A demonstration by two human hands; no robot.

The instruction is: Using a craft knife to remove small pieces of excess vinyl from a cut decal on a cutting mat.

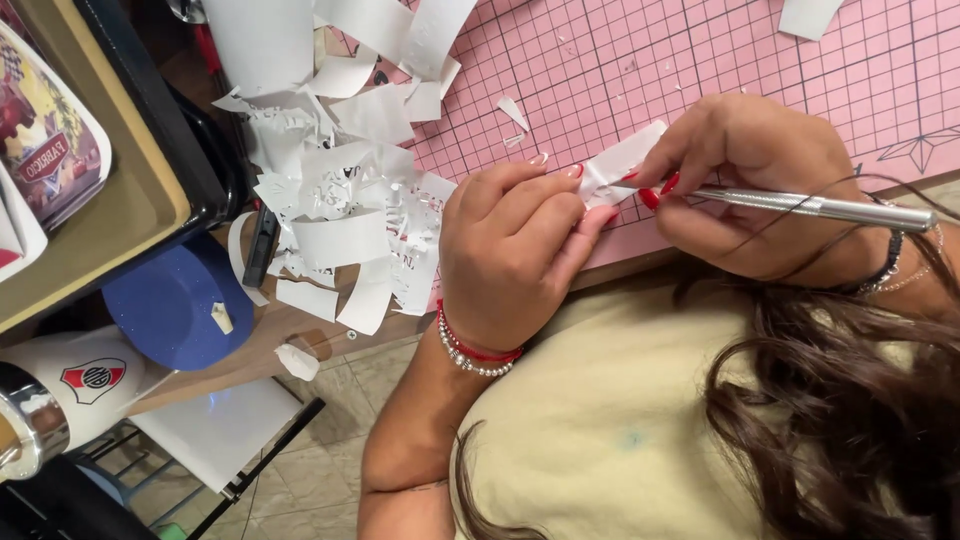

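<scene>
Thin white paper strip [622,160] pinched over the pink gridded cutting mat [760,60].
Left hand [510,250] grips its near end; right hand [745,185] holds a silver craft knife [820,207]. Light, floppy, tear-prone paper: best held close beside the blade.

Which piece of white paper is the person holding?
The small white strip pinched by the left hand, with the silver craft knife in the right hand touching it. The other scraps lie loose in a heap on the pink mat.
</scene>
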